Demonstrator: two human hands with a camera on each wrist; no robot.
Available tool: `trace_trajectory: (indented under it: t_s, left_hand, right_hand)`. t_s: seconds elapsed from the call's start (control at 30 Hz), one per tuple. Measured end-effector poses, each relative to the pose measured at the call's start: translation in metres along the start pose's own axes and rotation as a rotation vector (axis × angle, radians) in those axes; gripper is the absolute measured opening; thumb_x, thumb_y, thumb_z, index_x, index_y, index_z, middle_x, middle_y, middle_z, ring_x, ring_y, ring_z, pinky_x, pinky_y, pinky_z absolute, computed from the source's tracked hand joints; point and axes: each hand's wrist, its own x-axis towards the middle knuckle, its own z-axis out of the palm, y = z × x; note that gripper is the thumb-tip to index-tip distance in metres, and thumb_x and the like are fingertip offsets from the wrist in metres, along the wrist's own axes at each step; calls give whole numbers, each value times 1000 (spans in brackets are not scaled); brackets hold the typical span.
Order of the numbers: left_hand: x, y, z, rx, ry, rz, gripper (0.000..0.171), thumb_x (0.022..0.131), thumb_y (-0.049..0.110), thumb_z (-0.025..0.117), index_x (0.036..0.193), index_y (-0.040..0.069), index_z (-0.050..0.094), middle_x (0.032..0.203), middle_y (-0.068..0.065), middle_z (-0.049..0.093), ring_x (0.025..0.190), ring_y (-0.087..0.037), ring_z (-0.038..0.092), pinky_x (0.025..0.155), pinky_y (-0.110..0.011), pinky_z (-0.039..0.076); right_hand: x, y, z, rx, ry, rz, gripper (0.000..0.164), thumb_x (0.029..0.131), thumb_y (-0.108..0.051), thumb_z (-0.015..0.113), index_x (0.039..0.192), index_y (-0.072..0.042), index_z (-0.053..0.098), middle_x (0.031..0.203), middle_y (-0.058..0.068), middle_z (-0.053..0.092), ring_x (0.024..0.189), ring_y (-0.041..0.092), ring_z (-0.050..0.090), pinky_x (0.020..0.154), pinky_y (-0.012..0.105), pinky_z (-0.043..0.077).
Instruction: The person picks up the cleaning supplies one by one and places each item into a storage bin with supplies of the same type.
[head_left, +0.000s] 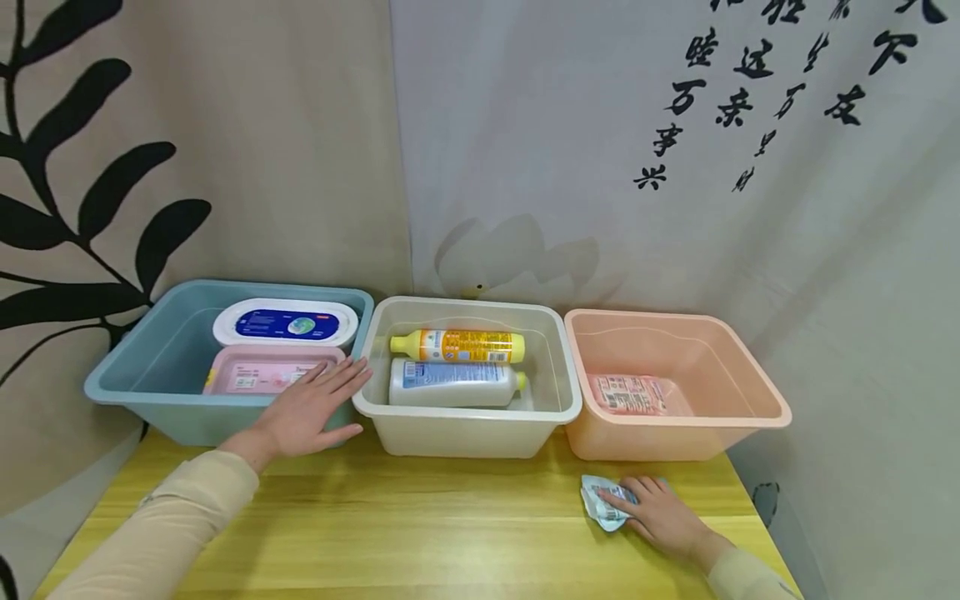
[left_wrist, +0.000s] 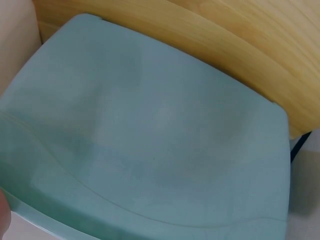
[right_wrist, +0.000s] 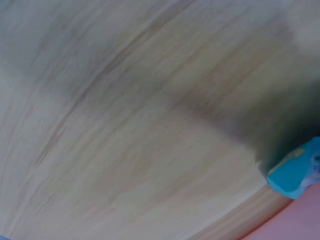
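My left hand (head_left: 303, 411) is spread with fingers straight over the front right rim of the blue bin (head_left: 161, 398). Its fingertips are near a pink container (head_left: 258, 372) in that bin; a white oval box with a blue label (head_left: 288, 323) lies behind it. In the left wrist view the bin's outer wall (left_wrist: 160, 125) fills most of the picture. At the table's right my right hand (head_left: 667, 518) pinches a small light blue soft packet (head_left: 604, 502), low over or on the table. One bright blue corner of the packet (right_wrist: 292, 172) shows in the right wrist view.
A cream bin (head_left: 461, 433) stands in the middle with a yellow bottle (head_left: 472, 346) and a white bottle (head_left: 453, 384) lying in it. To its right, a peach bin (head_left: 678, 442) holds a pink printed packet (head_left: 628, 394). Cloth curtains (head_left: 510, 150) hang behind the wooden table (head_left: 420, 533).
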Motion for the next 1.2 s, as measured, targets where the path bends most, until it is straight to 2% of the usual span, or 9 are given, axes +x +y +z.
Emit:
trace_trajectory:
  t_s: [0.17, 0.27, 0.5, 0.8, 1.0, 1.2]
  left_hand:
    - [2, 2, 2, 11, -5, 14, 77, 86, 53, 55, 144, 8, 35, 152, -13, 32, 139, -35, 30, 111, -51, 25]
    - [2, 2, 2, 17, -2, 14, 77, 86, 54, 55, 144, 8, 35, 151, -13, 32, 139, -35, 30, 111, -51, 25]
    - [1, 1, 1, 29, 11, 8, 78, 85, 55, 55, 144, 8, 35, 151, -13, 32, 138, -35, 30, 111, -51, 25]
    - [-1, -1, 2, 25, 2, -6, 78, 86, 57, 52, 145, 9, 35, 151, -13, 33, 139, -35, 30, 112, -51, 24]
    - [0, 1, 1, 17, -4, -7, 78, 86, 57, 53, 145, 8, 34, 151, -13, 33, 139, -35, 30, 113, -52, 23]
    - [1, 1, 1, 12, -12, -15, 79, 86, 57, 53, 145, 9, 33, 151, -13, 32, 139, -35, 29, 113, -52, 22]
  right_hand:
    - [-4, -4, -9, -7, 20, -2, 51, 101, -44, 16, 137, -27, 48, 115, 5, 55, 101, 20, 53, 83, 39, 44]
    - [-5, -6, -19, -3, 34, 1, 54, 101, -42, 11, 136, -27, 49, 115, 7, 55, 100, 20, 53, 81, 39, 44]
    - [1, -6, -44, -2, 83, 26, 56, 101, -40, 8, 135, -25, 50, 112, 8, 55, 98, 19, 53, 80, 37, 45]
    - [10, -10, -66, -55, 143, -21, 55, 102, -30, 6, 132, -27, 52, 113, 10, 56, 96, 18, 53, 76, 36, 45]
    - [17, -6, -97, -46, 225, -50, 50, 103, -32, 12, 129, -25, 55, 113, 12, 55, 100, 22, 50, 80, 36, 38]
    - [22, 2, -132, -85, 291, -55, 44, 104, -28, 17, 127, -25, 55, 107, 15, 56, 91, 23, 52, 74, 37, 41]
